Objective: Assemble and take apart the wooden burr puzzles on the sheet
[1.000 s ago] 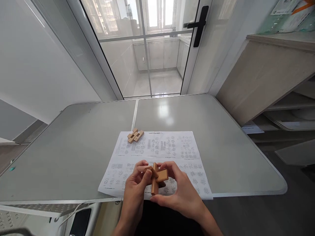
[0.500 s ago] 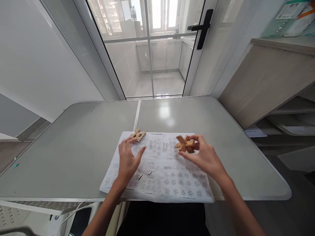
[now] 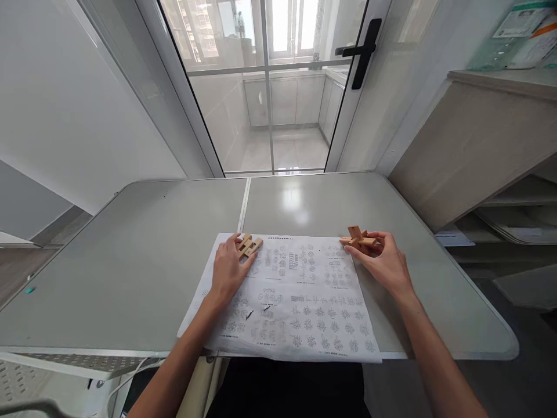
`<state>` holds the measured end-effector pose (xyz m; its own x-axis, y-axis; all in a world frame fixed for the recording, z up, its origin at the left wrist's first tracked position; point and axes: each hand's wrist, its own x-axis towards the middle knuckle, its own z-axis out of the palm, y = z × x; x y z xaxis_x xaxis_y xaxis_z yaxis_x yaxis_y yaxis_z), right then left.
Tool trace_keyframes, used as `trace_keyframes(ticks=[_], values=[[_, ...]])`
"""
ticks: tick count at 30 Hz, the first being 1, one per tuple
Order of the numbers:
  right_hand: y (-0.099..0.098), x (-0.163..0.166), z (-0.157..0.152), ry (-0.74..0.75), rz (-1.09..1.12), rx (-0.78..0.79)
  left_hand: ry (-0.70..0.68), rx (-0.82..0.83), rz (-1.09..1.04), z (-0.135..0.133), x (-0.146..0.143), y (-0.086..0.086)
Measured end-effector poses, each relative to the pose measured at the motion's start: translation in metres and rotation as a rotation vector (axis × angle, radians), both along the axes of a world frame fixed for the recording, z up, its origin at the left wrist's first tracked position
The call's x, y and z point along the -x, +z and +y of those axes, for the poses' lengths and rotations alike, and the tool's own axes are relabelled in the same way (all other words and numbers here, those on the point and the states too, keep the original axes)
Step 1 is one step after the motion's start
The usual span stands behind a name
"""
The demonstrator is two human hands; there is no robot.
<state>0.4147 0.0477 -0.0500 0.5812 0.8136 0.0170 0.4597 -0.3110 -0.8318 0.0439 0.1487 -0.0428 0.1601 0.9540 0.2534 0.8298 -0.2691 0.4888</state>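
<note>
My right hand (image 3: 387, 264) holds a wooden burr puzzle (image 3: 360, 239) of crossed notched sticks between thumb and fingers, over the sheet's upper right edge. At the sheet's upper left, my left hand (image 3: 230, 267) has its fingers and thumb closed around a flat group of notched wooden puzzle pieces (image 3: 250, 246). Under both lies a creased white instruction sheet (image 3: 282, 278) printed with rows of small line diagrams. Fingers partly hide the wood in each hand.
Two small dark slivers, one of them a thin piece (image 3: 249, 315), lie on the sheet's lower left. The grey table (image 3: 143, 261) has a pale seam. Behind it stands a glass door (image 3: 296, 104); a wooden shelf unit (image 3: 474, 139) is at the right.
My right hand has carried the burr puzzle to the right, toward the sheet's edge. My left hand has moved onto the flat wooden pieces and closed around them.
</note>
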Motion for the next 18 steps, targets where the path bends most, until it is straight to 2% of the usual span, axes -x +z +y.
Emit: trace_keyframes(ticks=[10,14,18], values=[[-0.007,-0.012,0.004,0.012,0.022,0.027,-0.161,-0.034,0.023,-0.070,-0.020,0.000],[-0.011,-0.019,0.007,-0.008,0.088,0.077,-0.210,0.028,0.010,-0.087,-0.023,-0.001],[-0.014,-0.025,0.009,0.033,0.110,0.065,-0.227,0.114,-0.059,-0.099,-0.014,0.001]])
